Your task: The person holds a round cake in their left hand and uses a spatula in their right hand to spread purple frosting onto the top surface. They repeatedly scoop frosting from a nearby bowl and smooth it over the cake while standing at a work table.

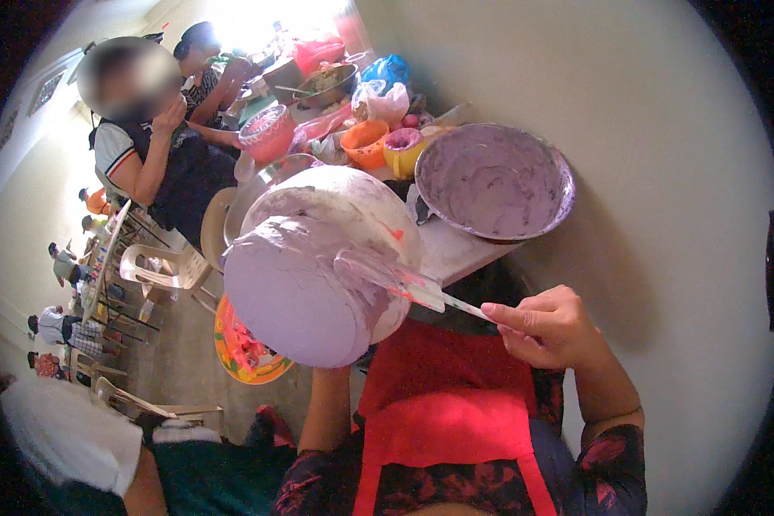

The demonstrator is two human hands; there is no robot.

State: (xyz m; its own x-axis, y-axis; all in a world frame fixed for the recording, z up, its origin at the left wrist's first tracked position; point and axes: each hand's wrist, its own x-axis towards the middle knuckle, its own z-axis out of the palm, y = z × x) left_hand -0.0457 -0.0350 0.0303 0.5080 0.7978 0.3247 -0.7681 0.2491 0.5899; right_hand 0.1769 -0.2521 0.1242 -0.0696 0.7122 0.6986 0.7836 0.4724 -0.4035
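Observation:
My right hand (546, 327) is closed round the thin handle of a spatula (466, 307), its blade smeared with lavender and pink icing. The blade lies against the side of a round cake (292, 297) covered in smooth lavender icing. Behind the cake shows a pale round board or plate (340, 185), streaked with icing and tilted with it. My left forearm (327, 400) rises to the underside of these; the left hand itself is hidden. A large metal bowl (499, 181), coated inside with lavender icing, stands to the right on the table corner.
On the table (456, 249) stand an orange bowl (365, 144), a yellow cup (404, 153), a pink patterned bowl (267, 133) and plastic bags. A colourful basin (249, 348) sits low at left. People and plastic chairs (165, 268) are on the left; a wall (662, 215) on the right.

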